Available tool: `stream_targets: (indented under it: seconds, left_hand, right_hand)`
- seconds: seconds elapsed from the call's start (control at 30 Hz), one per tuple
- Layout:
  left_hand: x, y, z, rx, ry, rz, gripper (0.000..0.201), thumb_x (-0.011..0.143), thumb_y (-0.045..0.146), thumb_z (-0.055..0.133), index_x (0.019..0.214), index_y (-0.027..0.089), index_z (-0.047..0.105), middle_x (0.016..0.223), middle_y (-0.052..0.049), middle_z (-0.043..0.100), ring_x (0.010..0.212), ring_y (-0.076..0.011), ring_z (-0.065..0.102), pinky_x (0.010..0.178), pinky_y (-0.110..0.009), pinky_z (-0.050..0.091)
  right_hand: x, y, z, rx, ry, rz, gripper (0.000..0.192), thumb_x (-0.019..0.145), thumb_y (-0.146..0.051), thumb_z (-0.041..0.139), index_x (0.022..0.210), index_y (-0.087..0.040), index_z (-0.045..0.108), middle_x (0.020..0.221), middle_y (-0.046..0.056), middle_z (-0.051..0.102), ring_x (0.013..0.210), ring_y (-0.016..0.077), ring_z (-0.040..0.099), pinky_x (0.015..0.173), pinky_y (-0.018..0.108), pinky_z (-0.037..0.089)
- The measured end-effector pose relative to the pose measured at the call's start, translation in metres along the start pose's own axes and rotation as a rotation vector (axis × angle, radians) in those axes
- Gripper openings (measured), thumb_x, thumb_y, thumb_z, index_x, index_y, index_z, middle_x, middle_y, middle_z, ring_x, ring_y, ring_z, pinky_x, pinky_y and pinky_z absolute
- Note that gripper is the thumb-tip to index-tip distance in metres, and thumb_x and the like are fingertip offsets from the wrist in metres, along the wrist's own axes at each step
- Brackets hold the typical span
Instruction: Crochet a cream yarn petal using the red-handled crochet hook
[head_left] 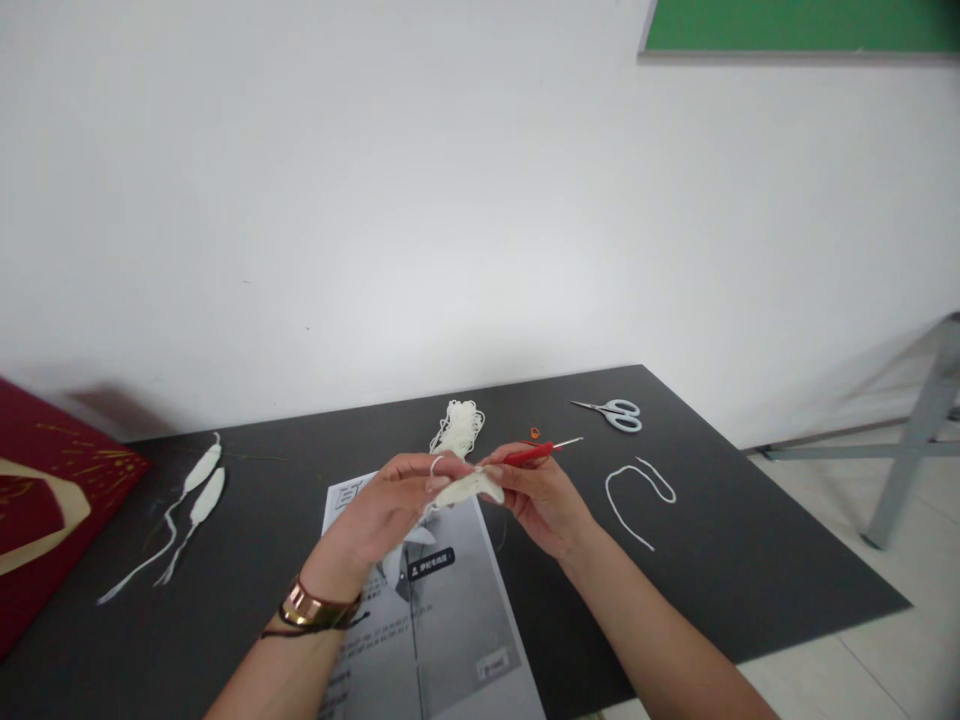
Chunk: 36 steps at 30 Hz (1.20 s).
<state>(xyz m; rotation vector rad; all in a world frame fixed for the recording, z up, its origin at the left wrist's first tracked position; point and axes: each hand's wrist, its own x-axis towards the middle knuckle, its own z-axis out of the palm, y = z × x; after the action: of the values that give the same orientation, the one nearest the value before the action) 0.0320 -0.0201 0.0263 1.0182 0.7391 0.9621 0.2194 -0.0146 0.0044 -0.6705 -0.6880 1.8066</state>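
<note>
A small white crochet piece [466,488] is held between both hands above a printed sheet [472,590]. My left hand [394,500] pinches its left end, with white yarn looped over a finger. At its right end, my right hand [536,495] grips the piece with thumb and fingers. A red-handled crochet hook [531,455] also rests in my right hand, its metal tip pointing right, away from the stitches. Just behind the hands lies a loose bundle of white yarn [457,428].
On the dark table [720,560] at right are scissors [615,412], a cut yarn strand [611,500] and a small orange clip [535,433]. Two white crocheted pieces with tails [208,495] lie at left, beside a red bag [52,480]. A white wall stands behind.
</note>
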Motion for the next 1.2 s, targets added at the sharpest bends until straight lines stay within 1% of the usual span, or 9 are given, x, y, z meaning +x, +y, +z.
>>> stream_targets:
  seconds: [0.13, 0.33, 0.57, 0.63, 0.7, 0.8, 0.93, 1.07, 1.2]
  left_hand:
    - [0.003, 0.004, -0.018, 0.153, -0.097, -0.051, 0.030, 0.075, 0.035, 0.065, 0.055, 0.014, 0.063, 0.064, -0.004, 0.055, 0.064, -0.0150, 0.051, 0.064, -0.028, 0.041]
    - [0.008, 0.009, -0.031, 0.644, -0.137, -0.160, 0.024, 0.071, 0.036, 0.070, 0.060, 0.014, 0.065, 0.060, 0.001, 0.054, 0.058, -0.0123, 0.046, 0.055, -0.024, 0.033]
    - [0.009, 0.001, -0.024, 0.065, -0.049, -0.029, 0.050, 0.077, 0.040, 0.060, 0.035, 0.017, 0.042, 0.042, 0.004, 0.026, 0.043, -0.0088, 0.026, 0.046, -0.026, 0.025]
    - [0.008, -0.001, -0.017, -0.022, -0.017, -0.017, 0.045, 0.081, 0.046, 0.051, 0.048, 0.016, 0.056, 0.049, 0.003, 0.030, 0.044, -0.0079, 0.025, 0.043, -0.024, 0.022]
    - [0.006, -0.002, -0.008, -0.138, -0.013, -0.035, 0.030, 0.081, 0.043, 0.053, 0.088, 0.019, 0.070, 0.063, 0.001, 0.044, 0.045, -0.0062, 0.027, 0.041, -0.021, 0.021]
    - [0.001, 0.000, 0.005, -0.160, -0.073, -0.025, 0.062, 0.076, 0.032, 0.065, 0.135, 0.033, 0.045, 0.091, -0.003, 0.055, 0.056, -0.0073, 0.041, 0.045, -0.019, 0.030]
    - [0.000, -0.002, 0.020, 0.066, -0.029, 0.081, 0.090, 0.071, 0.025, 0.073, 0.145, 0.038, 0.023, 0.095, -0.002, 0.059, 0.080, -0.0133, 0.054, 0.065, -0.023, 0.042]
    - [0.005, -0.010, 0.028, 0.123, 0.169, 0.138, 0.082, 0.074, 0.021, 0.071, 0.144, 0.031, 0.029, 0.089, 0.000, 0.061, 0.083, -0.0124, 0.055, 0.078, -0.026, 0.042]
    - [0.005, -0.013, 0.033, 0.176, 0.254, 0.170, 0.076, 0.076, 0.022, 0.069, 0.143, 0.027, 0.033, 0.081, 0.001, 0.059, 0.074, -0.0110, 0.053, 0.069, -0.024, 0.041]
  right_hand:
    - [-0.001, -0.005, -0.002, -0.012, -0.060, 0.063, 0.016, 0.059, -0.014, 0.082, 0.068, -0.014, 0.069, 0.068, 0.001, 0.072, 0.054, 0.0099, 0.065, 0.051, 0.018, 0.054]
    - [-0.001, -0.010, -0.005, -0.018, -0.111, 0.111, 0.017, 0.057, -0.014, 0.084, 0.066, -0.013, 0.069, 0.065, 0.002, 0.072, 0.052, 0.0092, 0.064, 0.048, 0.015, 0.051]
    - [-0.002, -0.016, -0.007, -0.017, -0.090, 0.062, 0.016, 0.056, -0.014, 0.084, 0.064, -0.014, 0.069, 0.065, 0.002, 0.072, 0.051, 0.0086, 0.063, 0.047, 0.015, 0.049]
    - [-0.003, -0.015, -0.005, -0.036, -0.087, 0.056, 0.015, 0.057, -0.015, 0.083, 0.064, -0.014, 0.070, 0.065, 0.002, 0.072, 0.052, 0.0091, 0.063, 0.047, 0.016, 0.050]
    - [-0.003, -0.013, -0.004, -0.056, -0.073, 0.033, 0.015, 0.057, -0.015, 0.083, 0.065, -0.015, 0.070, 0.064, 0.001, 0.072, 0.052, 0.0097, 0.063, 0.048, 0.017, 0.050]
    - [-0.002, -0.009, -0.001, -0.095, -0.022, -0.033, 0.015, 0.056, -0.016, 0.083, 0.065, -0.016, 0.071, 0.065, 0.001, 0.072, 0.054, 0.0108, 0.063, 0.049, 0.019, 0.049]
    - [0.000, -0.003, 0.001, -0.199, 0.048, -0.155, 0.015, 0.056, -0.019, 0.083, 0.066, -0.017, 0.072, 0.066, 0.001, 0.072, 0.056, 0.0121, 0.062, 0.052, 0.023, 0.047]
    - [0.001, 0.002, 0.002, -0.198, 0.062, -0.178, 0.014, 0.059, -0.021, 0.083, 0.069, -0.019, 0.073, 0.067, 0.000, 0.071, 0.060, 0.0121, 0.061, 0.057, 0.023, 0.048]
    - [0.001, 0.000, 0.002, -0.188, 0.009, -0.159, 0.016, 0.066, -0.028, 0.079, 0.078, -0.019, 0.074, 0.075, 0.001, 0.068, 0.067, 0.0121, 0.060, 0.061, 0.023, 0.050]
